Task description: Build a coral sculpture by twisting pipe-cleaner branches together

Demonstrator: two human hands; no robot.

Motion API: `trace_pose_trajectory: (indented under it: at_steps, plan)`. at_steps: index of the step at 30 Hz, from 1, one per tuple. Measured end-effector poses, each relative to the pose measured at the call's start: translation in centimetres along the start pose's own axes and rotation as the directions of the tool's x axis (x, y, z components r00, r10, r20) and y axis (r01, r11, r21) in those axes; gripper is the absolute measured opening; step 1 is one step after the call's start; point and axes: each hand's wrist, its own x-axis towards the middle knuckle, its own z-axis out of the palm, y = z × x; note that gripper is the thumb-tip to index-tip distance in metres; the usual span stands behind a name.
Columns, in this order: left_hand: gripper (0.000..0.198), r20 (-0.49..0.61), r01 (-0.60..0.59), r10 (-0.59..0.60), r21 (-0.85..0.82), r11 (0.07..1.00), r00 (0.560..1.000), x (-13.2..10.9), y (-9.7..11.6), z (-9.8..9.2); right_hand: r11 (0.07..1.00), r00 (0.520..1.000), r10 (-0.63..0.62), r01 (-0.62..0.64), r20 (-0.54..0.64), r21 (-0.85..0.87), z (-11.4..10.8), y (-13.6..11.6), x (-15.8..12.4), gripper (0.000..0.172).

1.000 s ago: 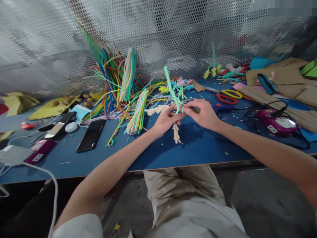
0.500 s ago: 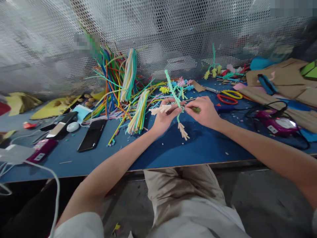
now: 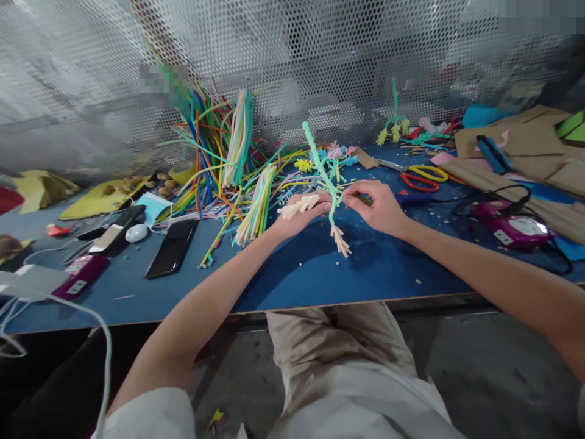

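Note:
A green pipe-cleaner flower stem [image 3: 314, 151] stands tilted above the table, thick at its top and branching lower down. One cream blossom [image 3: 339, 241] hangs at its lower end. A second cream blossom [image 3: 299, 207] lies over the back of my left hand [image 3: 302, 221], whose fingers and thumb are closed around the stem's lower part. From the right, my right hand [image 3: 378, 207] pinches at a short green branch with thumb and forefinger. Its fingertips partly hide the branch's end.
Bundled pipe cleaners [image 3: 256, 210] stand left of my hands, near a black phone [image 3: 171, 249]. Scissors [image 3: 418, 177] and a purple power strip [image 3: 510, 225] with cables lie to the right. Finished-looking flowers [image 3: 336, 155] lie behind, before a perforated metal panel [image 3: 320, 55].
My left hand has shifted slightly left and flattened, so more of the lower stem shows between the hands. My right fingertips have drawn slightly away from my left hand.

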Motion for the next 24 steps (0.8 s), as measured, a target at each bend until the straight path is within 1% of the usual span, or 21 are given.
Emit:
trace_pose_trajectory:
  at_steps: [3, 5, 8, 10, 12, 14, 16, 18, 21, 24]
  plan:
    - [0.031, 0.110, -0.102, 0.083, 0.176, 0.979, 0.990, 0.3, 0.7, -1.2, 0.987, 0.997, 0.050, -0.059, 0.064, 0.148, -0.1, -0.6, 0.0, 0.021]
    - [0.032, 0.096, -0.145, 0.126, 0.234, 0.961, 0.987, 0.3, 1.5, -1.7, 0.973, 0.989, 0.065, -0.093, 0.133, 0.212, -0.2, -0.7, 0.0, 0.021]
    - [0.036, 0.076, -0.225, 0.212, 0.274, 0.935, 0.974, 0.4, 2.7, -2.0, 0.951, 0.967, 0.063, -0.134, 0.247, 0.280, -0.2, -0.7, 0.2, 0.019]
    - [0.036, 0.051, -0.272, 0.270, 0.305, 0.913, 0.962, 0.3, 3.2, -2.0, 0.932, 0.955, 0.073, -0.168, 0.286, 0.322, -0.3, -0.7, 0.3, 0.020]
    - [0.032, 0.007, -0.280, 0.293, 0.321, 0.905, 0.956, 0.3, 3.3, -1.8, 0.913, 0.945, 0.096, -0.209, 0.312, 0.352, -0.3, -0.7, 0.5, 0.022]
    - [0.032, -0.018, -0.247, 0.260, 0.258, 0.934, 0.965, 0.4, 3.0, -1.5, 0.905, 0.930, 0.116, -0.244, 0.348, 0.350, -0.3, -0.7, 0.6, 0.023]
    - [0.037, 0.001, -0.176, 0.177, 0.107, 0.979, 0.984, 0.4, 2.5, -0.8, 0.913, 0.921, 0.122, -0.250, 0.370, 0.321, -0.1, -0.7, 0.6, 0.022]
    - [0.043, 0.031, -0.073, 0.074, -0.055, 0.996, 0.997, 0.4, 1.9, 0.0, 0.929, 0.924, 0.124, -0.236, 0.361, 0.284, 0.2, -0.6, 0.5, 0.021]
    - [0.041, -0.006, 0.057, -0.060, -0.228, 0.972, 0.998, 0.2, 1.3, 1.1, 0.951, 0.949, 0.129, -0.201, 0.287, 0.236, 0.7, -0.2, 0.2, 0.020]
    - [0.033, -0.035, 0.148, -0.165, -0.289, 0.946, 0.986, -0.2, 1.1, 1.5, 0.976, 0.982, 0.113, -0.138, 0.150, 0.167, 0.8, 0.3, 0.1, 0.020]
